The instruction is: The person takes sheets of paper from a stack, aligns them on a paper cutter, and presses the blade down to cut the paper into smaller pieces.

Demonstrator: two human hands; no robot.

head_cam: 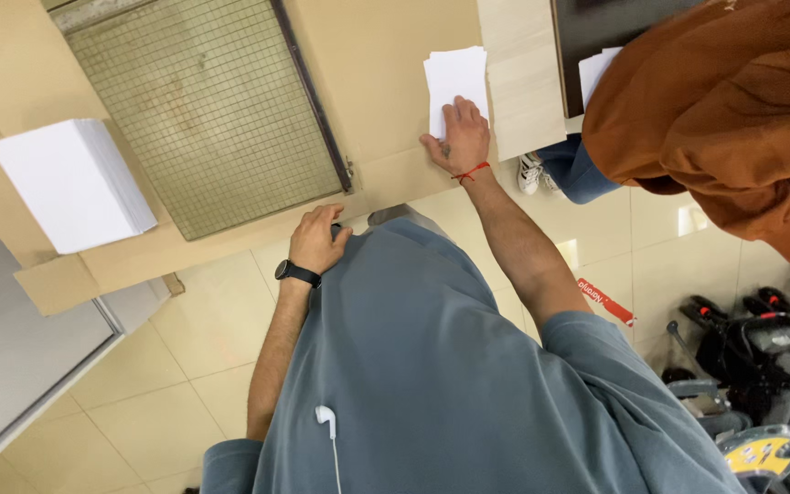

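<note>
On the tan counter [386, 55], small sheets [455, 78] are pinned flat by the right hand [457, 137], lying just beyond its fingers, while the left hand [315, 240] is curled at the counter edge, grasping nothing visible

Seen from above: right hand [457, 137] with red thread at the wrist pressed flat on small white paper sheets [455, 82] atop beige desk [377, 64]; left hand [316, 240], black wristwatch [296, 272], at desk edge beside gridded green cutting mat [203, 110]. Thick white paper stack [70, 183] well apart.

L hand [315, 240] curled near torso; R hand [457, 137] flat, arm extended.
</note>
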